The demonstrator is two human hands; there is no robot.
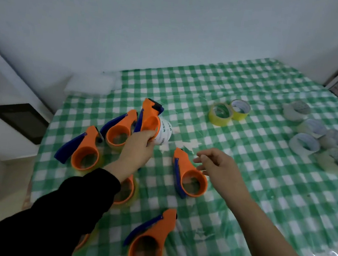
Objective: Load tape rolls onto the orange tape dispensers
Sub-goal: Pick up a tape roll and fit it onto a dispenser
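Head view, nearest: near dispenser lies flat on the worktop.
Right hand: grip apart, fingers loose, holding nothing.
Left hand: grip clamped on held dispenser, raised off the cloth, white tape roll in its ring.
Handling: probably light, rigid plastic and a stiff roll; take it by the ring.
Far: yellow rolls and pale rolls lie unloaded.

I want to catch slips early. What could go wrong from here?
The left hand alone holds the raised dispenser, and its white roll juts out to one side; it might slip off. The right hand hovers open close to the lying dispenser and may knock it. The black sleeve crosses other dispensers and could sweep them.
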